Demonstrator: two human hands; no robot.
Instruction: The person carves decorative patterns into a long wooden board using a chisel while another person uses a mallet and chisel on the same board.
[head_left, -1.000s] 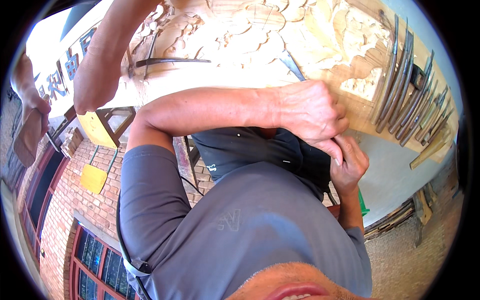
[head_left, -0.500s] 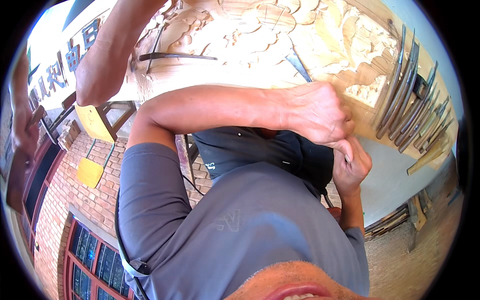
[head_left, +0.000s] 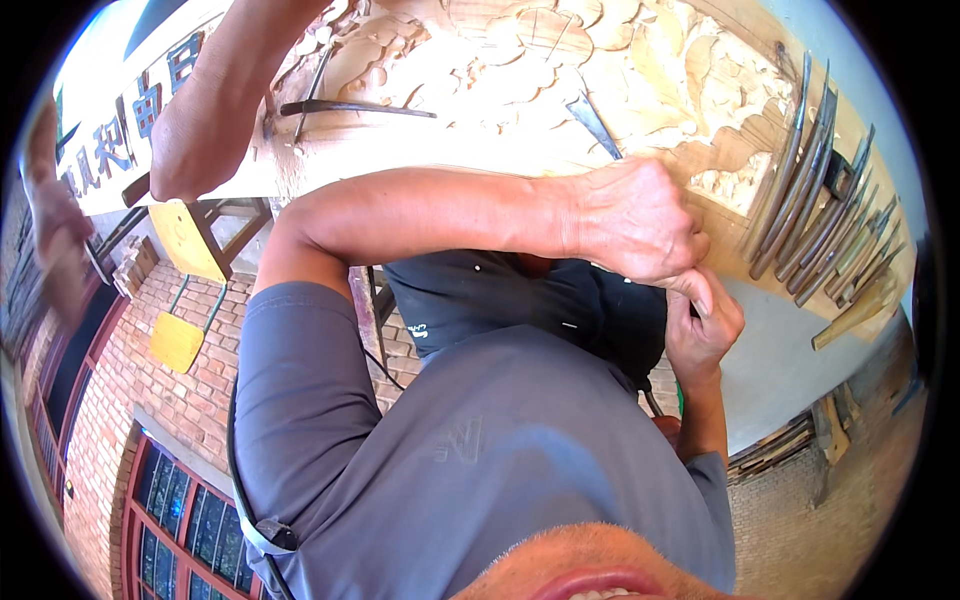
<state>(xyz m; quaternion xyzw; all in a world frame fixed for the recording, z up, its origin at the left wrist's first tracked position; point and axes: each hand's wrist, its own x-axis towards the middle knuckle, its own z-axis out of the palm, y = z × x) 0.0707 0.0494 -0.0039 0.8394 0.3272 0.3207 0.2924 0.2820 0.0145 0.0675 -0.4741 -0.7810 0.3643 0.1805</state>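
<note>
Left hand (head_left: 640, 222) was curled, knuckles up, meeting the right hand (head_left: 705, 325) off the board's (head_left: 720, 150) near edge; couldn't tell whether either pinched anything. Chisel (head_left: 597, 128) lay on the board, near end hidden behind the left hand. Tool row (head_left: 815, 200) sat at the board's right end, handles person-side, presumably for quick grabbing.

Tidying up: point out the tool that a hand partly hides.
The flared grey metal tool, running behind the left hand; no hand covers the dark, slender tool farther left or the brown-handled tools at right.
</note>
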